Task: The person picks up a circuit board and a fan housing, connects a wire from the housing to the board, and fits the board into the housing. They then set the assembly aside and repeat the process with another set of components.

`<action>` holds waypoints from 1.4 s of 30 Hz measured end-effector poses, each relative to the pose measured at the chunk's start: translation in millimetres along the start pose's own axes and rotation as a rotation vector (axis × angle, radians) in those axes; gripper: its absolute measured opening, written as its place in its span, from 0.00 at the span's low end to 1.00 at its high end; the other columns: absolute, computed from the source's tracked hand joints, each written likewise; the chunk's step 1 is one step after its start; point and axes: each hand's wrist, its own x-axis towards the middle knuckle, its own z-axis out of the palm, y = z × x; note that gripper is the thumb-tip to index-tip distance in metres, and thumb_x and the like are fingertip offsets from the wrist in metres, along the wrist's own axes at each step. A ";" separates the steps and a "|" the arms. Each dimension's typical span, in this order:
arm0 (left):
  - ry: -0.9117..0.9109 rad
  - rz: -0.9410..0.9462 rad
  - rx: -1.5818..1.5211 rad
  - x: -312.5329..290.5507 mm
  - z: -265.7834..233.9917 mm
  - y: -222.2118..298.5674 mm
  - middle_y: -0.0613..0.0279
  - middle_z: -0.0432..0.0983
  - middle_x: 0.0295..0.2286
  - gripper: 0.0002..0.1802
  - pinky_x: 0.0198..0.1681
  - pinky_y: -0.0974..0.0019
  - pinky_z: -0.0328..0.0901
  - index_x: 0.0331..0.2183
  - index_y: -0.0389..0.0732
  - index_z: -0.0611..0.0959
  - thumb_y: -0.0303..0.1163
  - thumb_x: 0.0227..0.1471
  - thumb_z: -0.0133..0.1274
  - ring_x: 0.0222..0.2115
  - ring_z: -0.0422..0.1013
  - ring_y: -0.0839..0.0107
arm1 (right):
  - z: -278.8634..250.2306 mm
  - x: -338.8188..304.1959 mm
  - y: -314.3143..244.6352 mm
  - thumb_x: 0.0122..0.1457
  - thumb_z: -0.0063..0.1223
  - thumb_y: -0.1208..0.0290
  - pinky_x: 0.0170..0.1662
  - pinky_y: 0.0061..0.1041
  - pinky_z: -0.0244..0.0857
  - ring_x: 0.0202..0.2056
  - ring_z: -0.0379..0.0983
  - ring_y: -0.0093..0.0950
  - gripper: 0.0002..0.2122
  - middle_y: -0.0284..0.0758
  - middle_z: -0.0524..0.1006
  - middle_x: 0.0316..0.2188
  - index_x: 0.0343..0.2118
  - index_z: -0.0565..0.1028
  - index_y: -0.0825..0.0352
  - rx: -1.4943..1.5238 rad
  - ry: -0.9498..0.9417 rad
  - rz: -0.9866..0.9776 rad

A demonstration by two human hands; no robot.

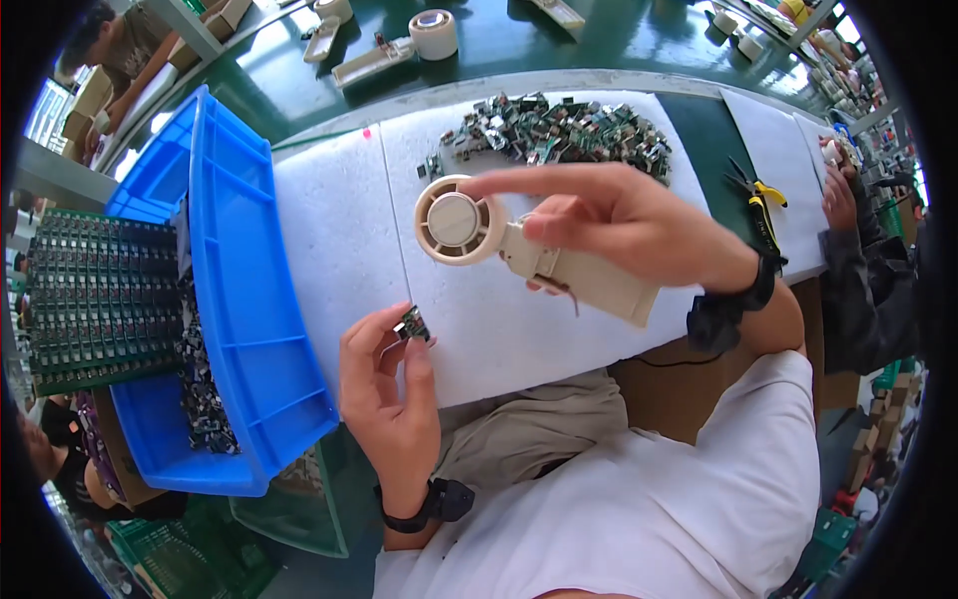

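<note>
My left hand (389,394) pinches a small green circuit board (412,323) between thumb and fingertips, above the near edge of the white foam mat (329,215). In my right hand (629,225) is a cream handheld fan housing (589,285), gripped around its handle part. Its round fan head (457,222), with spokes and a disc in the middle, points left, and my index finger reaches onto its rim. A thin wire hangs from the handle part. Beyond the fan, a heap of small circuit boards (559,132) lies on the mat.
A blue bin (244,270) at the left holds small boards and green board panels (105,299). Pliers with yellow-black handles (760,205) lie right. More fan parts (432,36) rest on the green surface beyond the mat. Another person's hand (838,200) is at far right.
</note>
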 end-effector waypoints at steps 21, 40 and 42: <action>-0.385 0.178 -0.242 1.2 -19.4 -10.8 0.52 0.80 0.36 0.18 0.40 0.69 0.71 0.42 0.31 0.79 0.11 0.45 0.55 0.36 0.77 0.69 | 32.8 19.2 17.2 0.50 0.66 0.71 0.22 0.30 0.66 0.19 0.71 0.29 0.18 0.28 0.75 0.19 0.46 0.81 0.56 -1.106 -0.070 -0.479; -0.011 -0.099 -0.488 11.4 -5.6 -4.9 0.46 0.80 0.40 0.18 0.41 0.65 0.73 0.46 0.29 0.77 0.10 0.52 0.52 0.36 0.78 0.67 | 49.6 35.2 37.5 0.52 0.67 0.72 0.18 0.23 0.60 0.13 0.69 0.24 0.06 0.31 0.73 0.14 0.32 0.80 0.62 -0.757 0.169 -0.445; -0.088 -0.037 -0.439 14.1 -3.9 -3.3 0.46 0.80 0.40 0.17 0.41 0.65 0.74 0.46 0.29 0.77 0.11 0.52 0.51 0.36 0.78 0.67 | 49.7 34.6 39.4 0.52 0.66 0.72 0.18 0.24 0.60 0.14 0.70 0.24 0.06 0.31 0.73 0.14 0.32 0.80 0.62 -0.744 0.178 -0.446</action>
